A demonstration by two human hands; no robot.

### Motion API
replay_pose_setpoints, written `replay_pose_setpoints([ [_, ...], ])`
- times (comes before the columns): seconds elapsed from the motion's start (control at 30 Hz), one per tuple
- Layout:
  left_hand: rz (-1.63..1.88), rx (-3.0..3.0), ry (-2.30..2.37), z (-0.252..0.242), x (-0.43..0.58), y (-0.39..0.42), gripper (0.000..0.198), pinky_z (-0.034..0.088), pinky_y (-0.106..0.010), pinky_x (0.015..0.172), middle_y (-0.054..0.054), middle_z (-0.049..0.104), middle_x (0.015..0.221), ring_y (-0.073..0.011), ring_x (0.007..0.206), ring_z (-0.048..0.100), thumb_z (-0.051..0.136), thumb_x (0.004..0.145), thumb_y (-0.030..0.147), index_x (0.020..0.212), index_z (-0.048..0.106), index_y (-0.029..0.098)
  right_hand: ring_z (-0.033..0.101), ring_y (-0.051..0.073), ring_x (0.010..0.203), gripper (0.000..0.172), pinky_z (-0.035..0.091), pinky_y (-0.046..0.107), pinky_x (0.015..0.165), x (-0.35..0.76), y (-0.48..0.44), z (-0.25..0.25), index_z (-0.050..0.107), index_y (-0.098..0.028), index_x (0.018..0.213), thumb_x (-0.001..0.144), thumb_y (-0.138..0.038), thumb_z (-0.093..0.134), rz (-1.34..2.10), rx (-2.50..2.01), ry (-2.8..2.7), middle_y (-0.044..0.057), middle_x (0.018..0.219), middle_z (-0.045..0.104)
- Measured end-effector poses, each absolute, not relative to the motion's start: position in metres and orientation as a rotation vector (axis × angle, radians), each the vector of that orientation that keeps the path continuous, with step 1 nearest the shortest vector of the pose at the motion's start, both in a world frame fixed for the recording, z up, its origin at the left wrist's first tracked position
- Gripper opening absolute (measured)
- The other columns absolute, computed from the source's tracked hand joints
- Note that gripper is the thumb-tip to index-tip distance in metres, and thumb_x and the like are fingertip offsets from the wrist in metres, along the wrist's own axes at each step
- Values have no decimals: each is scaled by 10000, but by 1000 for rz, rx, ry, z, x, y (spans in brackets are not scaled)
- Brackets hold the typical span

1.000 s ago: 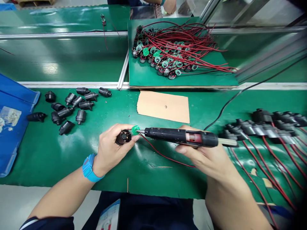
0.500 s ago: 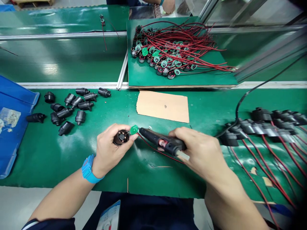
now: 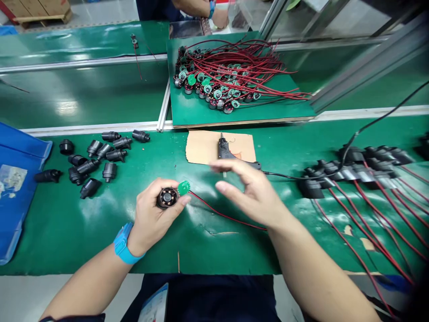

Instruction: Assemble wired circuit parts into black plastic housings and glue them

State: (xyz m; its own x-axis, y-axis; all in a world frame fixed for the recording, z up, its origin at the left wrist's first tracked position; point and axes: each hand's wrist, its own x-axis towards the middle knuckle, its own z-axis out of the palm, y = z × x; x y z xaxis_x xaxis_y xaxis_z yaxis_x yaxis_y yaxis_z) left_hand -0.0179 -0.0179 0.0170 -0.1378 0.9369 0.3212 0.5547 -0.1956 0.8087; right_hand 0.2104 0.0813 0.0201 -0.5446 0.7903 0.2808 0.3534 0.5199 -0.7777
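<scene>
My left hand [image 3: 157,208] is closed around a small motor in a black housing [image 3: 166,198], its round open end facing up. A green circuit board [image 3: 184,188] sits at my left fingertips, beside the motor, with a red wire [image 3: 224,216] trailing from it to the right over the bench. My right hand [image 3: 250,190] is open and holds nothing, thumb and fingers spread. Just beyond it a black glue gun [image 3: 228,150] lies on a piece of cardboard [image 3: 197,145], nozzle pointing away from me; my fingers partly overlap its lower part.
Several black housings [image 3: 87,166] lie at left, by a blue bin [image 3: 20,192]. A raised green board [image 3: 201,117] bears many wired motors [image 3: 221,85]. More black housings with red wires [image 3: 321,174] stand at right, near the gun's cord [image 3: 288,177]. Across the bench is another person's arm [image 3: 197,8].
My right hand has let go of the glue gun, which now rests on the cardboard. Its fingers have spread. My left hand still holds the motor and circuit board.
</scene>
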Motion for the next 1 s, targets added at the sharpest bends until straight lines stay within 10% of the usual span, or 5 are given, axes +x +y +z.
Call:
replay_pose_setpoints([
  [0.17, 1066, 1813, 1489, 18, -13, -17, 283, 509, -288, 750, -41, 653, 997, -175, 862, 628, 671, 959, 314, 1210, 569, 232, 699, 136, 679, 192, 583, 257, 634, 180, 53, 22, 705, -172, 947, 925, -361, 721, 1564, -839, -1673, 17, 789, 736],
  [0.43, 962, 1809, 1383, 19, -10, -14, 317, 533, -328, 911, -62, 697, 1147, -207, 1058, 659, 668, 974, 293, 1279, 595, 252, 722, 138, 743, 179, 601, 263, 691, 188, 45, 18, 762, -218, 1029, 924, -106, 671, 415, -730, -2014, 36, 898, 783],
  [0.8, 950, 1758, 1411, 19, -12, -12, 319, 535, -394, 1036, -98, 651, 1296, -242, 1238, 617, 657, 971, 252, 1290, 648, 259, 736, 222, 821, 233, 586, 331, 649, 194, 39, 26, 746, -148, 1132, 950, -87, 615, -146, -516, -2332, 109, 959, 792],
  [1.0, 864, 1529, 1342, 18, -14, -12, 378, 608, -302, 730, -64, 725, 1116, -180, 845, 704, 628, 957, 188, 1325, 622, 274, 743, 223, 819, 257, 555, 333, 614, 188, 32, 30, 741, -160, 1147, 941, -65, 619, -219, -526, -2373, 88, 951, 792],
])
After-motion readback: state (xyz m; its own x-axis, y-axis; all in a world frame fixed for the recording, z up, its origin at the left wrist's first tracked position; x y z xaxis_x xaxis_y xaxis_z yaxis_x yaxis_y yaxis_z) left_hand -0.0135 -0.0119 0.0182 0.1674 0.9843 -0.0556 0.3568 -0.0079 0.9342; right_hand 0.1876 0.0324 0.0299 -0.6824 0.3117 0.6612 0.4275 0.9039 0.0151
